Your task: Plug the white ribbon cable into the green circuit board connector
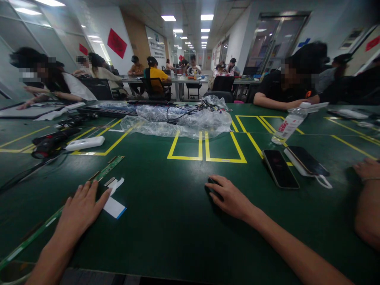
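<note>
My left hand (81, 206) lies palm down at the left, fingers stretched out across a long, narrow green circuit board (38, 228). The board runs diagonally beneath it, and its far end shows past my fingertips. Beside my thumb is a white flat ribbon cable (114, 206) with a blue end; the thumb overlaps its edge. Right of the middle, my right hand (230, 196) rests low over the green table (166, 221). Its fingers are bent and apart, with dark shadow beneath them and nothing visible held.
Crumpled clear plastic wrap (184, 120) with black cables lies ahead, behind yellow tape outlines (185, 158). A bottle (289, 124) and two phones (280, 169) are at the right. A white device (85, 143) and black flashlight-like object (55, 144) lie left. Another person's arm (369, 198) rests far right.
</note>
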### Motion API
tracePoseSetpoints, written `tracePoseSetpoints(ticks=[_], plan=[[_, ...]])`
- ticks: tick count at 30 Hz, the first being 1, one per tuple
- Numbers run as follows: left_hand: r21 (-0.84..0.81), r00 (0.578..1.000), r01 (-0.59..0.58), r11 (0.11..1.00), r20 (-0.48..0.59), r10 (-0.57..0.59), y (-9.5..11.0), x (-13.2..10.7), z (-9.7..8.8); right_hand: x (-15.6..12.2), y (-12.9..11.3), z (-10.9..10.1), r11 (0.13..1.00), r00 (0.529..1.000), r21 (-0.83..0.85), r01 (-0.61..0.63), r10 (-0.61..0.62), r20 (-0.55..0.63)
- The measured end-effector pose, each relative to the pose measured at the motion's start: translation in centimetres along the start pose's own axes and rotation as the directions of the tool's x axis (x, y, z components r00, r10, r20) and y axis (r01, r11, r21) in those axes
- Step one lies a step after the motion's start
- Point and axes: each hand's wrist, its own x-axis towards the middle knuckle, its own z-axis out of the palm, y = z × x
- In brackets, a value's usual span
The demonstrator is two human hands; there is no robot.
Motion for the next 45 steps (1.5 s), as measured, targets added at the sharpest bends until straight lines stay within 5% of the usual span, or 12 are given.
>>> tracePoseSetpoints(ticks=[5,9,12,16,21,34,40,42,45], plan=[[0.037,0.988,-0.152,0.988,-0.003,0.152,1.8,-0.2,-0.4,-0.1,0.0,-0.1,1.0,1.0,-0.005,-0.01,0.01,-0.001],[-0.073,0.93,-0.362,0.93,0.035,0.365,7.8,-0.5,-1.8,0.0,-0.2,-0.2,1.0,1.0,-0.003,-0.002,0.002,-0.001],[-0.122,0.853,-0.515,0.848,0.026,0.522,13.9,-1.1,-2.8,0.1,-0.2,0.0,1.0,1.0,0.009,-0.002,0.002,-0.012],[-0.149,0.694,-0.712,0.686,-0.005,0.72,21.7,-1.6,-4.0,0.3,-0.2,0.3,1.0,0.999,-0.02,-0.009,0.008,-0.034],[-0.19,0.597,-0.796,0.574,-0.097,0.796,27.5,-1.9,-4.4,0.3,-0.3,0.2,0.995,0.998,-0.085,-0.054,0.052,-0.024],[-0.272,0.631,-0.767,0.58,-0.165,0.758,27.6,-2.0,-3.8,0.2,-0.8,0.2,0.992,0.998,-0.116,-0.048,0.052,0.04],[-0.29,0.646,-0.746,0.599,-0.099,0.757,26.9,-2.0,-4.1,0.2,-0.7,0.0,0.993,0.998,-0.112,-0.043,0.048,0.04],[-0.289,0.674,-0.718,0.634,-0.06,0.736,25.7,-1.5,-4.3,0.1,-0.7,-0.1,0.994,0.998,-0.102,-0.041,0.046,0.041],[-0.228,0.77,-0.621,0.75,0.003,0.638,22.3,0.0,-4.1,0.0,-0.8,-0.3,0.995,0.997,-0.084,-0.051,0.055,0.048]])
